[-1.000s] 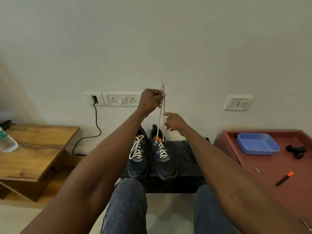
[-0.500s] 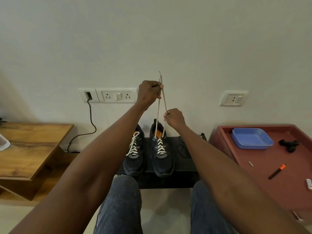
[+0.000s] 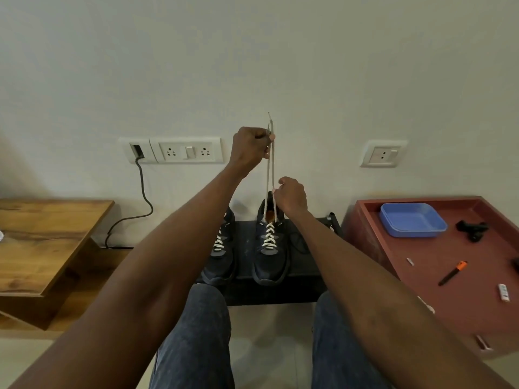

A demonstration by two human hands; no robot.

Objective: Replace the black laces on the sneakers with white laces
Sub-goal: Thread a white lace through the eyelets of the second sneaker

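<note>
Two dark sneakers stand side by side on a low black stool. The left sneaker carries a white lace. The right sneaker is laced in white too, and both ends of its white lace rise straight up from the top eyelets. My left hand grips the two lace ends high above the shoe, the tips sticking out above my fist. My right hand pinches the strands lower down, just above the shoe's opening. A black lace lies on the stool to the right of the shoes.
A wooden side table stands at the left. At the right a red tray table holds a blue dish, a black clip, an orange-capped marker and small bits. A cable hangs from the wall sockets. My knees are below.
My right hand has slid down the two strands toward the shoe, drawing them together and straight. My left hand keeps its grip on the ends up high.
</note>
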